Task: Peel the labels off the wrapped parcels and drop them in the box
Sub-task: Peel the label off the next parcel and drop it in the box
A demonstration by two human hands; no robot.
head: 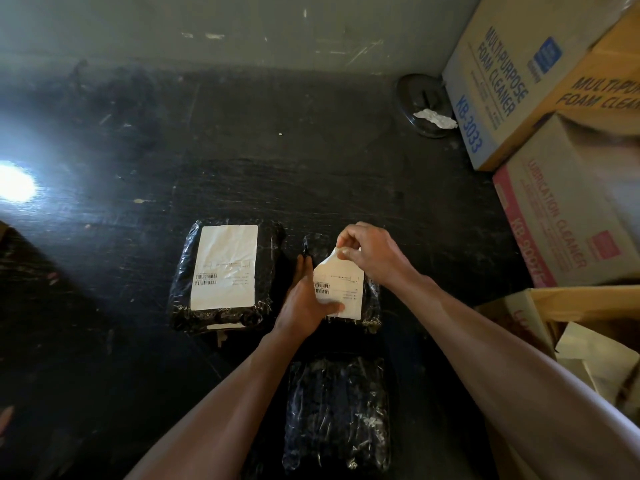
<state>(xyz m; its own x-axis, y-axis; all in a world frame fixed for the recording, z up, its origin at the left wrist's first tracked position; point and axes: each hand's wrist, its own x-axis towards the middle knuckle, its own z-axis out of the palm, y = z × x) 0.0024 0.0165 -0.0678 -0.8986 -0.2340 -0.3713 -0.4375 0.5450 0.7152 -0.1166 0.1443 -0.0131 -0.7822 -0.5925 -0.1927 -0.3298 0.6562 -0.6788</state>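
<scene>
Label-peeling at a packing bench: the far corner of a label (341, 289) is pinched between the thumb and fingertips of the right hand (370, 254). That corner is lifted, curled, off the middle parcel (373, 296), while the label's near part is seen flat on the black wrap. The parcel is held down by the left hand (303, 299), whose fingers are laid straight along the parcel's left edge and whose thumb is pressed on the label's near edge. The hands are apart, one at each end of the label.

Just beside it, the left parcel (180, 299) is shown lying flat, with a second label (224, 266) stuck whole across its top, the barcode towards its near left. A near parcel (337, 410) is seen between the forearms, its shiny black wrap creased. All three are laid on a dark, scuffed surface (311, 161).

At the lower right an open box (581, 297) is seen with pale paper inside, off to the right of the label in hand. Beyond it, cartons (495, 98) marked "Multipurpose Foam Cleaner" and "Lubrication Cleaner" are stacked by the wall. A dark round object (415, 95) topped by a crumpled white scrap is seen beside them. Glare (14, 185) is thrown across the surface at far left.
</scene>
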